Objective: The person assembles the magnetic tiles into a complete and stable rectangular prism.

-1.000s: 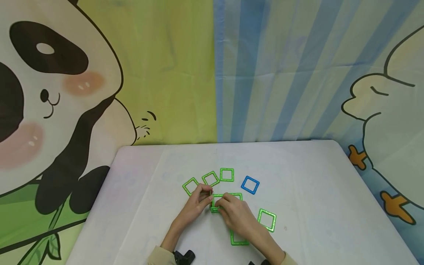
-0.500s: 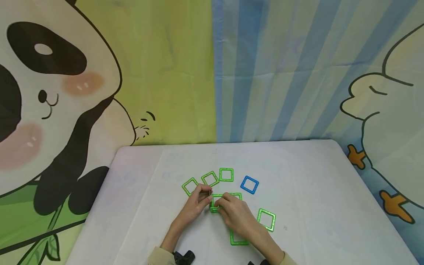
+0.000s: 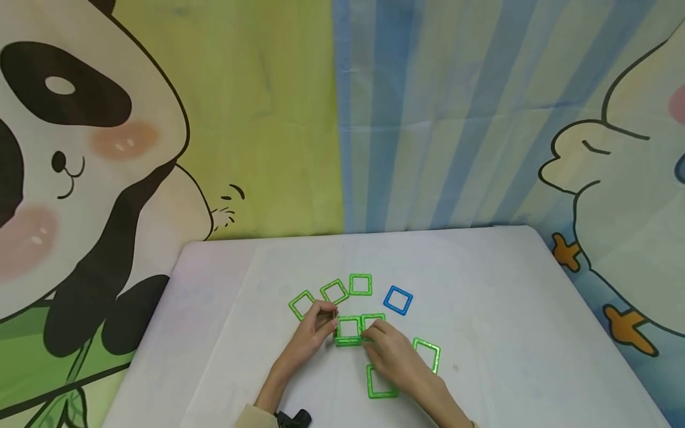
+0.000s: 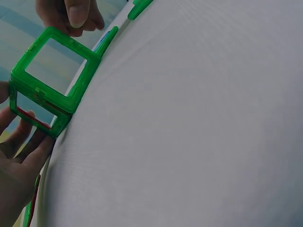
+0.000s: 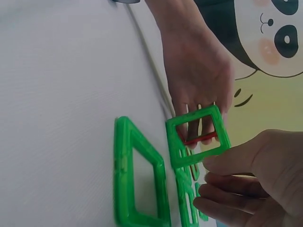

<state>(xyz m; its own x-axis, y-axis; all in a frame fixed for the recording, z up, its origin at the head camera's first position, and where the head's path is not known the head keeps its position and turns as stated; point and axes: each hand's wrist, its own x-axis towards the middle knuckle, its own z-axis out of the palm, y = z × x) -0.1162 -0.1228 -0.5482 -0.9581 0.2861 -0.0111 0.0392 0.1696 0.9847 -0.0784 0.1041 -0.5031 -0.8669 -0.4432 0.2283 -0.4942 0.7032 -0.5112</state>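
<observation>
Several green square magnetic tiles stand joined as a small box (image 3: pixel 348 342), with one more tile extending to its right, partly behind my right hand. My left hand (image 3: pixel 309 337) grips the box's left side, where a red-edged tile (image 5: pixel 201 138) shows between its fingers. The right hand (image 3: pixel 397 358) is at the box's right side with fingers bent. In the right wrist view its thumb (image 5: pixel 229 161) overlaps a corner of the green tile. Whether it pinches the tile or only comes near is hidden.
On the white table (image 3: pixel 497 297), a blue square tile (image 3: pixel 409 305) lies behind to the right. Behind the box are a green tile (image 3: pixel 361 276) and two more to its left. A green tile (image 3: pixel 437 359) lies right, another (image 3: pixel 381 395) in front, partly under my right forearm.
My right hand has shifted right along the box, uncovering more of its front. The left hand keeps its hold. The head view has turned slightly right.
</observation>
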